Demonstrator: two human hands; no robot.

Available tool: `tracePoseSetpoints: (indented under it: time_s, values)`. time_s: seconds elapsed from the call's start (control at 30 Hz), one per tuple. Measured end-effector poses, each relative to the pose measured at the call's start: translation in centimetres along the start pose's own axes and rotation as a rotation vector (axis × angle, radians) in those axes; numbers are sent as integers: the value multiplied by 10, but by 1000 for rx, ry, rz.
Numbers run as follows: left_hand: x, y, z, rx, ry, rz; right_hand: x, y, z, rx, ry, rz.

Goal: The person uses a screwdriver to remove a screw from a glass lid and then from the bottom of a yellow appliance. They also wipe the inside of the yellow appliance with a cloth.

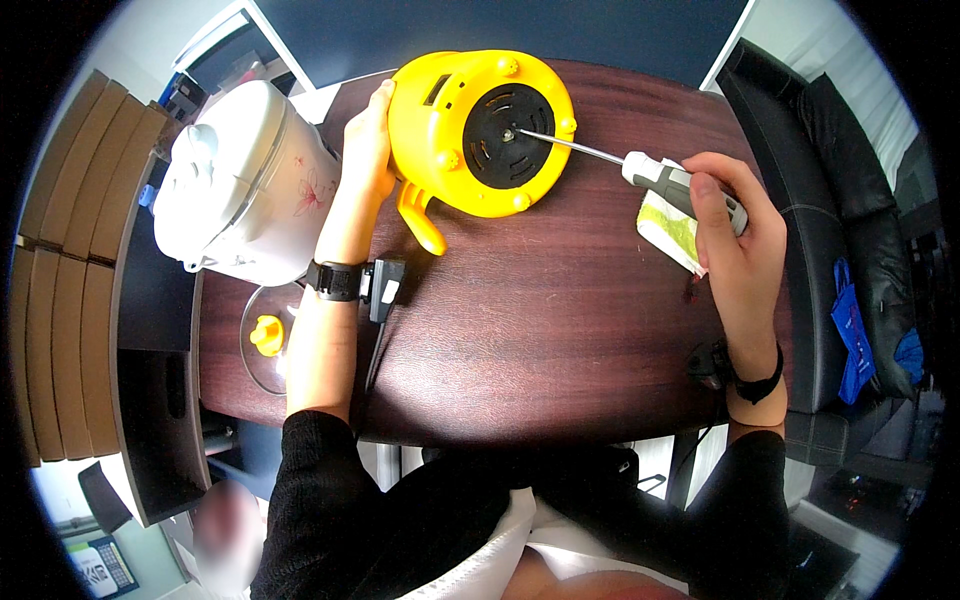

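A yellow electric pot lies on its side at the far middle of the table. Its underside, with small yellow feet and a round black vented plate, faces right and toward me. My left hand grips the pot's left edge. In my right hand is a screwdriver with a grey and white handle, fingers wrapped round it. The screwdriver's long shaft reaches left, its tip at the metal centre of the black plate. Just below the handle is a white and green packet, partly hidden by my right hand.
A large white rice cooker with a flower print stands left of my forearm. Near it lies a glass lid with a yellow knob. Dark wooden tabletop lies between my arms. A black sofa is at right; cardboard boxes stack at left.
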State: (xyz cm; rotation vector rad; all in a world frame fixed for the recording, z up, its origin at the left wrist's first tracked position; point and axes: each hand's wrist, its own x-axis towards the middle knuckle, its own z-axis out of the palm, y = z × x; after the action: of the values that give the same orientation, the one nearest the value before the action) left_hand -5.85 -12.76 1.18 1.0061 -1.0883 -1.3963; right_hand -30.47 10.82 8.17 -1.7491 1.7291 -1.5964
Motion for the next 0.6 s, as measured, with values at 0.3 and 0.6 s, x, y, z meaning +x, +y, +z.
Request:
tracePoseSetpoints:
  time_s: [0.3,0.6]
  values:
    - [1,-1,0,7,15,5,-2,-2,3,-24,-2,36]
    - [-2,2,3,-16,42,7,-2,-4,3,-140,-74,-74]
